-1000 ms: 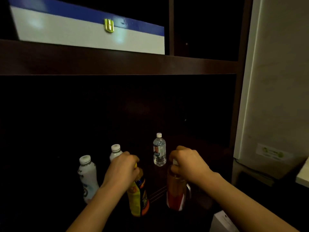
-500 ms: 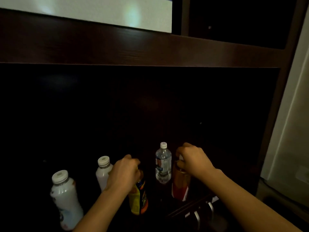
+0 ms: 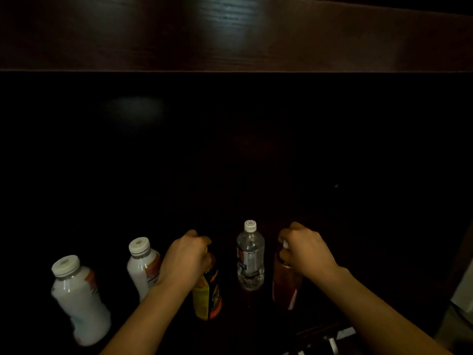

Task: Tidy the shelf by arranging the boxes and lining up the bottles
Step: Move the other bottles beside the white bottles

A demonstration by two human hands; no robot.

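Bottles stand in a loose row along the bottom of my view, on a very dark shelf whose floor I can barely make out. At about 7 o'clock sits the first white bottle (image 3: pixel 76 298), wide-capped and leaning slightly in the wide-angle view. Just to its right, near 6:30, is the second white bottle (image 3: pixel 143 267), partly hidden behind my left forearm. At 6 o'clock I see the yellow-labelled bottle (image 3: pixel 206 295), with orange and dark blue on its wrap. My left hand (image 3: pixel 185 257) is closed over its top, fingers curled round the neck, so the cap is out of sight. Right of it, between my two hands and touching neither, the clear water bottle (image 3: pixel 250 260) stands upright with a white cap and a small blue label. At about 5 o'clock is the amber bottle (image 3: pixel 285 280), red band low on its body. My right hand (image 3: pixel 305 249) is clamped on its neck from above, a sliver of white cap showing under the fingers. Both held bottles look upright; whether their bases rest on the shelf I cannot tell in this gloom. Across 12 o'clock runs the dark wooden shelf board (image 3: pixel 230 34), glossy with pale reflections. At 4 o'clock some pale metal bars (image 3: pixel 332 342) show.
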